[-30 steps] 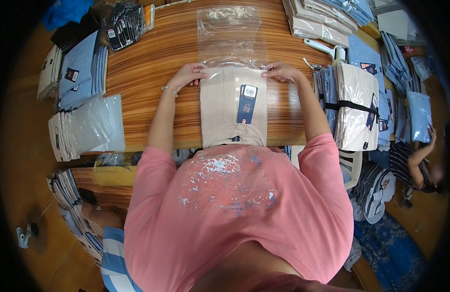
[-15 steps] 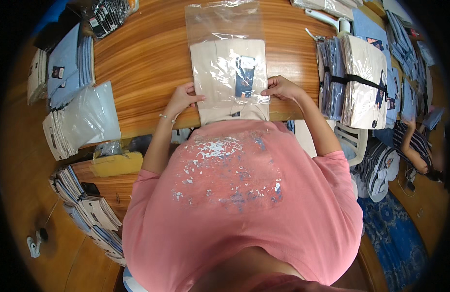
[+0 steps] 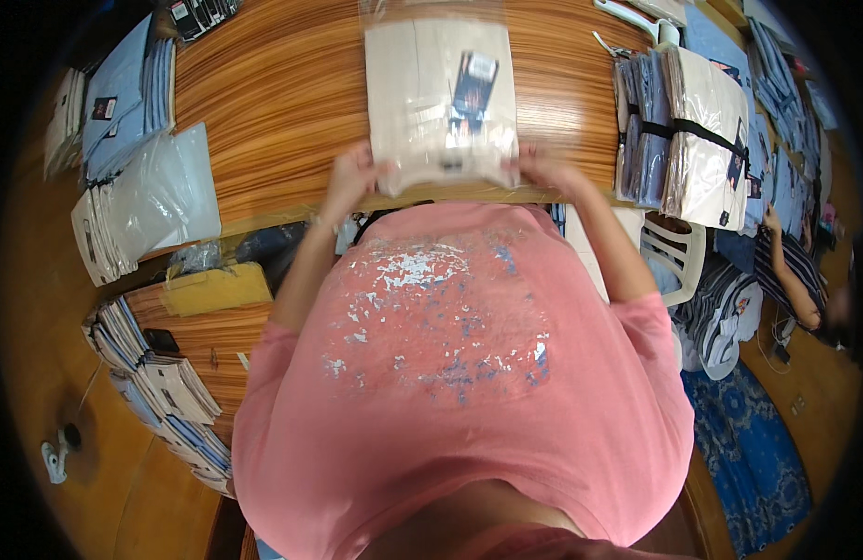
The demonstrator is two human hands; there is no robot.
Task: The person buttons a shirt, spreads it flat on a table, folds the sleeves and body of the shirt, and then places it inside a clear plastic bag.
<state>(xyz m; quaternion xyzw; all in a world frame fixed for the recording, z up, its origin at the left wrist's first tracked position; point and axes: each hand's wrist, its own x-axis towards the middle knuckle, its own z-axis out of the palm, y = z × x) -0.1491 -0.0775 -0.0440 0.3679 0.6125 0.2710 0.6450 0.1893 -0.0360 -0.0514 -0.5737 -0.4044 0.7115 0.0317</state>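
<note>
A folded beige garment [image 3: 408, 103] lies at the table's near edge in a clear plastic bag [image 3: 431, 11], whose far end runs out of the picture. A dark blue hang tag [image 3: 474, 84] shows on its front. My left hand [image 3: 359, 171] is closed at the near left corner, with thumb and fingers pinching there. At the near right corner my right hand [image 3: 546, 170] is closed in the same way. Both hands are blurred by motion. Whether they grip the bag alone or the garment with it is hard to see.
To the right stand bagged garments [image 3: 702, 140] tied with a black band, beside a white-handled tool [image 3: 627, 17]. Blue folded garments [image 3: 119, 89] and clear bags [image 3: 161, 196] lie left. A white chair [image 3: 676, 261] stands right; a person in stripes [image 3: 793, 271] is beyond it.
The garment and bag have moved away from my body, and both hands have moved with them. The garment's near end, earlier sticking out past the bag's mouth, now lies between my hands.
</note>
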